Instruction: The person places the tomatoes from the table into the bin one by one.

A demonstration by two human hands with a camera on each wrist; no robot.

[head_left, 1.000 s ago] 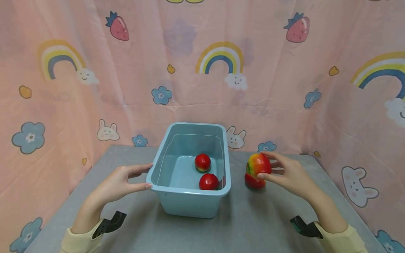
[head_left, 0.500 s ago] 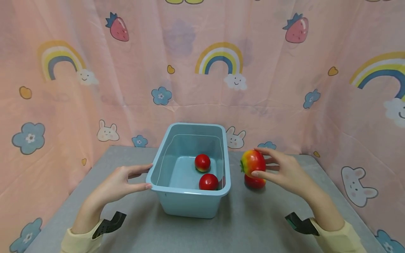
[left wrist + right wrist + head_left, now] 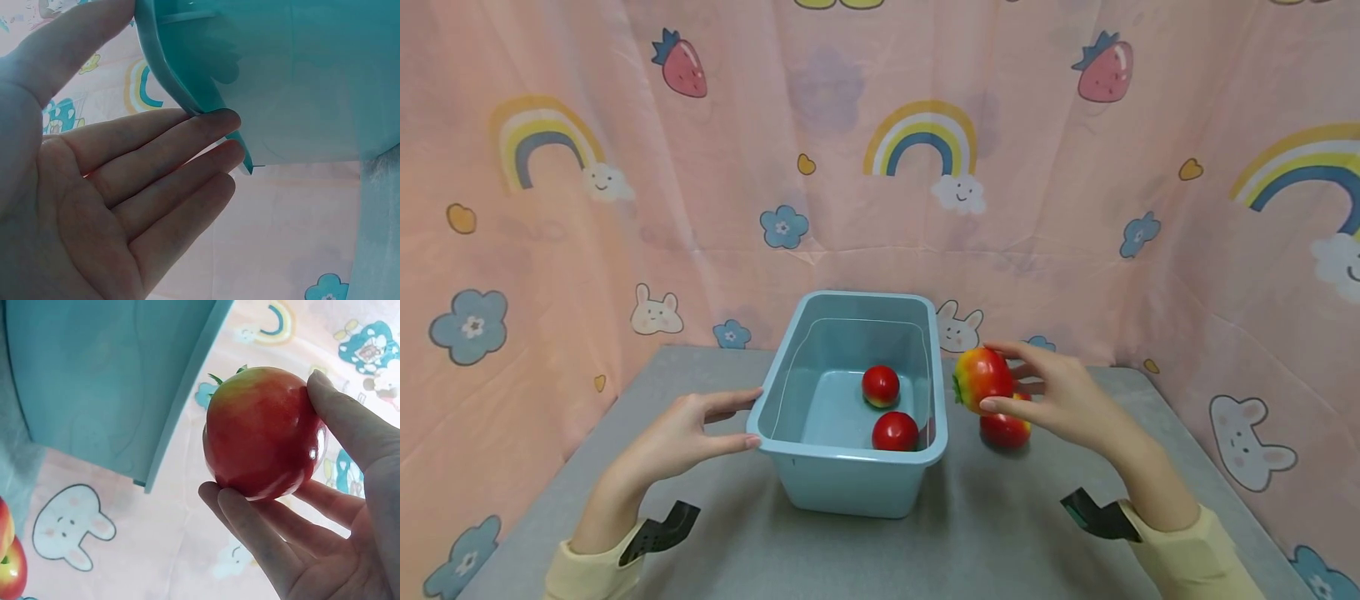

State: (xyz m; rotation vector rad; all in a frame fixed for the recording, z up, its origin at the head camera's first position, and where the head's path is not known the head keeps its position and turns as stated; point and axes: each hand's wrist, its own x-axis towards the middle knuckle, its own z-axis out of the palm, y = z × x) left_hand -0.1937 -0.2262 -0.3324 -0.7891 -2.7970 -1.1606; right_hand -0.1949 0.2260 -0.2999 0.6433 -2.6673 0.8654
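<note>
Red-and-yellow tomato point(image 3: 982, 379) was up off the grey surface point(image 3: 1000, 533), pinched in the right hand point(image 3: 1060, 400): thumb on the near side, fingers point(image 3: 350, 422) curled over the far side. Wrist view showed it seated against the fingertips, green stem end pointing toward the tub.

Versus 1.0 s ago: I saw the right hand carry that tomato left and slightly up. It had been directly over the second red tomato point(image 3: 1006, 430) on the surface; it ended up just beside the right rim of the light blue tub point(image 3: 850, 479), not over the opening, and clear of the one below. The tomato on the surface hadn't moved and was more exposed, partly behind the thumb.

Left hand point(image 3: 681, 433) unchanged across all three frames: fingers point(image 3: 162, 162) straight and together under the tub's left rim, thumb on top of the rim, bracing it. No curl around the lip that I could make out.

Inside the tub, two small red tomatoes, one farther back point(image 3: 880, 386) and one near the front wall point(image 3: 895, 431), close together, same spots as before. Tub position hadn't shifted. Pink cartoon-print curtain point(image 3: 880, 167) behind, static.
</note>
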